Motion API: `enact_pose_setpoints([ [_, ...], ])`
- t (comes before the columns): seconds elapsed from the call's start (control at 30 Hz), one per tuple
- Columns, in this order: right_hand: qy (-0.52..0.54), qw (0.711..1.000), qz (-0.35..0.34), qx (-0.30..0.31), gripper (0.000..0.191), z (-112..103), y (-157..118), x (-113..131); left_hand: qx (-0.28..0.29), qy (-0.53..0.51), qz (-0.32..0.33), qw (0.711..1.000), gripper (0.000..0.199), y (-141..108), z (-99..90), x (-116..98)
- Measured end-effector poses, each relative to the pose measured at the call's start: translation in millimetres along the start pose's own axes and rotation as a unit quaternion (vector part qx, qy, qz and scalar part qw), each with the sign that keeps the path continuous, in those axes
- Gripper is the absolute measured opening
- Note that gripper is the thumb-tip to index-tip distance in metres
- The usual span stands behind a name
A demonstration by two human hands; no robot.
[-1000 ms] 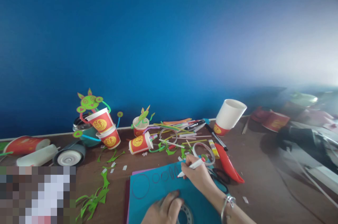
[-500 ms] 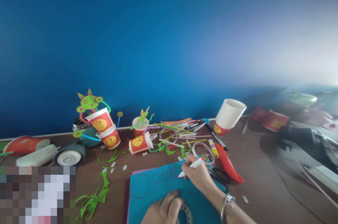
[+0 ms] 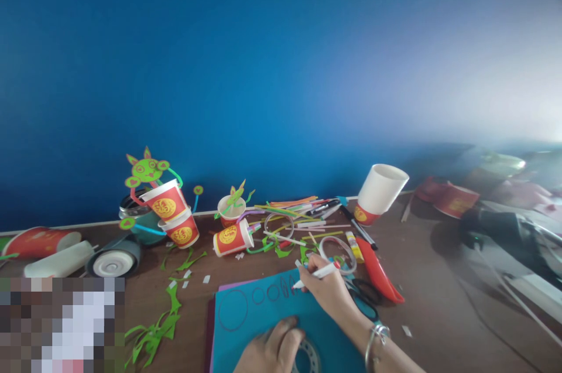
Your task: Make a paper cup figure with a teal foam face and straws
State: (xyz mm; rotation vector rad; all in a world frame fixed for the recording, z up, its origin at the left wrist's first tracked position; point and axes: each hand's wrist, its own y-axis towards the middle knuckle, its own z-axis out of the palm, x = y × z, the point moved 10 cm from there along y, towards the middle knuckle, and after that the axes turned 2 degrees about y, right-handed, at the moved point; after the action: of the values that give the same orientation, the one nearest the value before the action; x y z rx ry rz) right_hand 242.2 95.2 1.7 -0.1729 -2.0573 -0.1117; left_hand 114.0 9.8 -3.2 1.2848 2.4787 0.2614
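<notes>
My right hand [image 3: 322,282] is closed round a white marker [image 3: 322,272] with a red end, its tip at the upper part of a blue paper sheet [image 3: 259,341]. Drawn on the sheet are a large circle [image 3: 233,310], two smaller circles and two pointed ear-like shapes. My left hand [image 3: 273,349] presses on the sheet near its lower edge, fingers bent together beside a clear tape roll [image 3: 307,356]. Whether those fingers grip the roll is unclear. Purple and dark red sheets show under the blue one at its left edge.
Scissors [image 3: 365,297], a glue stick [image 3: 355,247] and a red curved object [image 3: 378,270] lie right of the sheet. Behind are straws, markers and red-and-white cups [image 3: 230,238]. Green paper scraps [image 3: 153,335] lie left; a white cup [image 3: 381,188] stands behind right.
The marker tip has moved slightly up and left, onto the right pointed shape. My left hand has barely moved.
</notes>
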Motion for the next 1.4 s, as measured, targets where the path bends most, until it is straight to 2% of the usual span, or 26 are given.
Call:
enact_pose_setpoints([
  [0.33, -0.001, 1.0, -0.009, -0.014, 0.032, -3.0, 1.8, 4.0, -0.001, 0.004, -0.013, 1.0, 0.024, 1.1, -2.3, -1.0],
  [0.57, -0.019, 1.0, 0.0, -0.025, 0.023, -4.3, 1.5, -0.2, -0.04, 0.01, -0.018, 0.999, 0.019, 0.3, -5.7, -0.8],
  [0.83, -0.014, 0.999, 0.01, -0.028, 0.02, -2.7, 2.3, -7.1, -0.004, 0.002, -0.001, 1.0, 0.026, 0.0, -0.6, -0.3],
  [1.2, 0.073, 0.996, 0.045, -0.013, 0.017, -0.1, 2.7, -11.7, -0.015, -0.008, -0.01, 1.0, 0.027, 0.6, -5.0, -0.9],
  [1.4, 0.054, 0.998, 0.029, -0.026, 0.017, -2.8, 2.1, -9.2, -0.012, -0.003, -0.017, 1.0, 0.028, 0.6, -5.6, -0.2],
])
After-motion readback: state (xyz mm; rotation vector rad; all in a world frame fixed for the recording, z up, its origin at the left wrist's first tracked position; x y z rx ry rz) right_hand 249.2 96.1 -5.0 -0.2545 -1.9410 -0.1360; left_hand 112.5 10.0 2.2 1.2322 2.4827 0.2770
